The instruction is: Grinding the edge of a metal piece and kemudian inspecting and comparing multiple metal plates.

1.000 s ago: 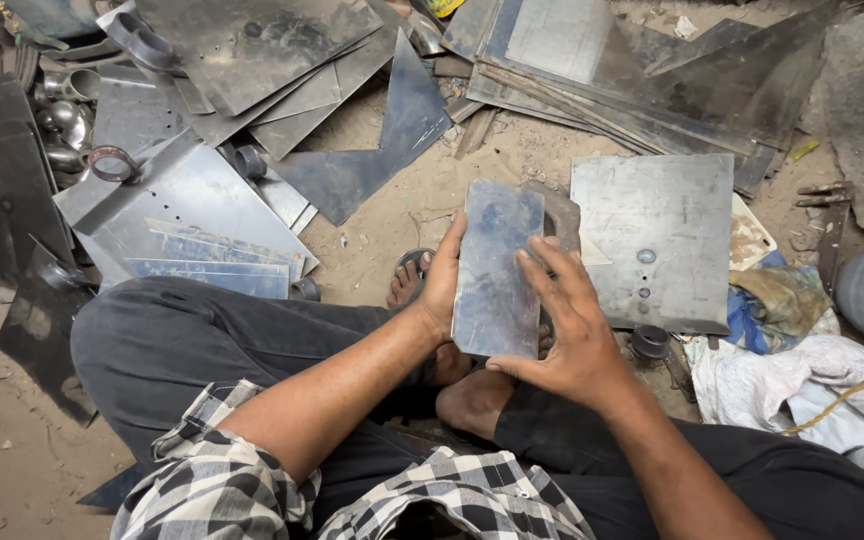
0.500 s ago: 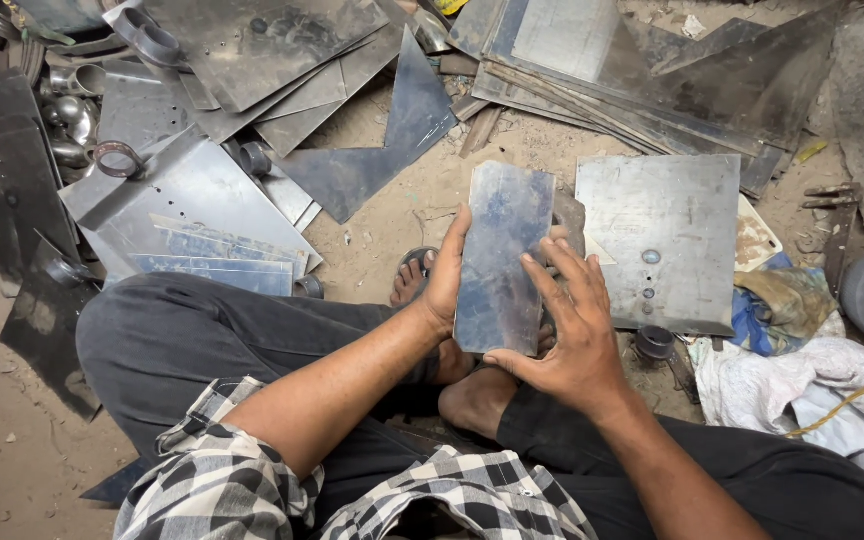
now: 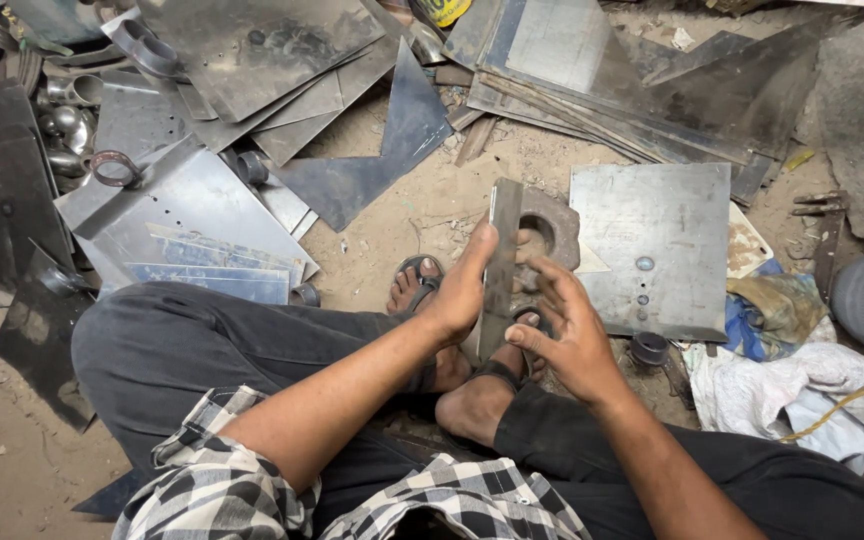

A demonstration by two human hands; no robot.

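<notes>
I sit on a sandy floor with my legs crossed. Between my hands stands a small grey metal sheet, turned almost edge-on to me and upright. My left hand grips its left side with the thumb up along the edge. My right hand touches its lower right edge with thumb and fingertips, the other fingers spread. Behind the sheet a thick stone-coloured block with a round hole lies on the ground. My sandalled feet rest just below the sheet.
A square steel plate with small holes lies to the right. Piles of cut metal sheets and offcuts cover the far and left ground. Metal rings lie left. Crumpled cloths lie at right.
The sheet faced me flat earlier; it has been rotated so that it stands nearly edge-on. My right hand slid from its face to its lower edge, uncovering the block with the hole.
</notes>
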